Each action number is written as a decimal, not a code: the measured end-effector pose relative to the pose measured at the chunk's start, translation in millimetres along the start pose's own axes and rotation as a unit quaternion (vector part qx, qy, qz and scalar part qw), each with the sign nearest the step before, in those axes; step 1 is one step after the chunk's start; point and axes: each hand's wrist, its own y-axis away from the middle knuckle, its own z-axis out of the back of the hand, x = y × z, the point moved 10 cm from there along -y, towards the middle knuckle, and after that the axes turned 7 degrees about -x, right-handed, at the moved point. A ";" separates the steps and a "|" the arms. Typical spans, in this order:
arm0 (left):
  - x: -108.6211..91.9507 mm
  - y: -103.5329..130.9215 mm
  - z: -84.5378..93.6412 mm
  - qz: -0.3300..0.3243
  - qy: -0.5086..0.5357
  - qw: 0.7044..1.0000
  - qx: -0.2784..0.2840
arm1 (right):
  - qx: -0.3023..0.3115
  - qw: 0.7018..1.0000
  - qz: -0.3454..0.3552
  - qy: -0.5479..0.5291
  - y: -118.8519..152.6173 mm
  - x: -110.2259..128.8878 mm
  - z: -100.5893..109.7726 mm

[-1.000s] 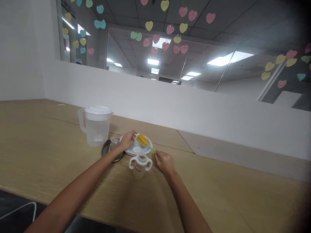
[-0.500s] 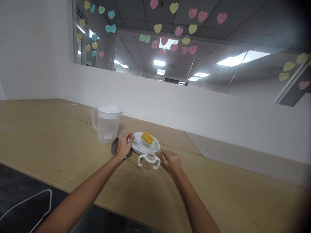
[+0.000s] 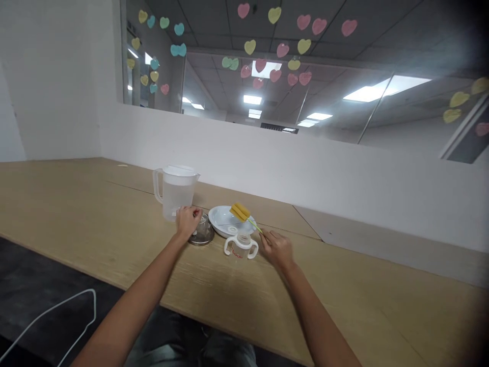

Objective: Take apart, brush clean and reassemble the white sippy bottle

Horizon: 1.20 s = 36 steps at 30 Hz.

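The left hand has shifted most: half a second ago it was at the gap between tray and plate, and a second ago its fingers were over the plate itself. Now it is at the left side of the tray, in front of the jug, covering part of the jug's foot. Its fingers are curled, thumb and forefinger close together — whether anything is pinched there I cannot tell. A clear piece shows in the tray, just right of those fingers; the clear piece seen near the fingertips over the plate earlier no longer shows there.

The right hand is as it was, closed around the green stick of the brush. The yellow head is over the plate, toward its back right; whether it touches the plate is hard to judge. The white ring remains in the plate near the front rim.

The cup has kept its place, upright and open-mouthed on the table, just in front of the plate — white handles out to both sides. The view has swung, so everything sits farther right than a second ago, and the person's legs now show below the table edge.
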 end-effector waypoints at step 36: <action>-124.4 27.0 -106.9 -0.165 -0.051 0.921 0.349 | -0.003 1.000 -0.007 0.010 -4.8 -6.5 3.8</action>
